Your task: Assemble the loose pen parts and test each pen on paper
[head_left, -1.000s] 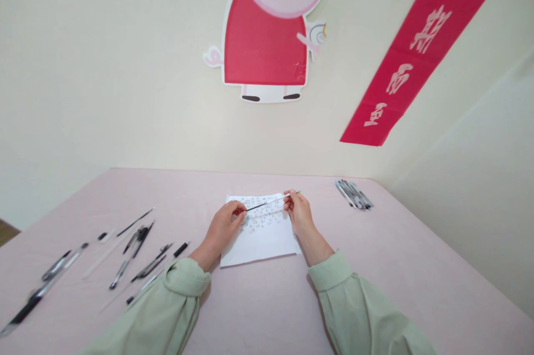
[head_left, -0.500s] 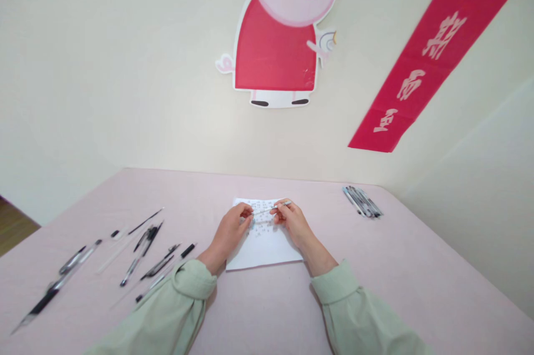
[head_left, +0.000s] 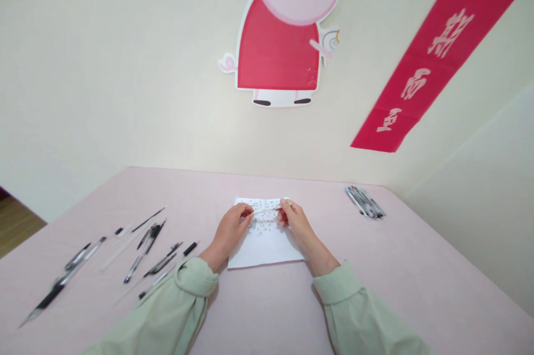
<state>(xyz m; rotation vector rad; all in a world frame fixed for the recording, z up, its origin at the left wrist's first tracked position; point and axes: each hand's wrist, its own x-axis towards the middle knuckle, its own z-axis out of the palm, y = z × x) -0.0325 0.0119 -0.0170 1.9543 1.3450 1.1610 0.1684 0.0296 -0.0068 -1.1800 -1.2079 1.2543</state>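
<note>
Over a white sheet of paper with several rows of dark marks, both my hands hold a thin, pale pen refill level between them. My left hand pinches its left end between thumb and fingers. Around the right end, which has a darker part, the fingers of my right hand are closed. The ends of the refill are hidden in my fingers.
On the pink-covered table, several loose pen parts lie scattered to the left, with a long black-gripped pen nearest the left edge. A row of several pens lies at the back right. A wall stands behind.
My right hand has shifted slightly to the right along the refill, and its fingers are closed more tightly. The whole view has moved a little; the pens on the table lie as before.
</note>
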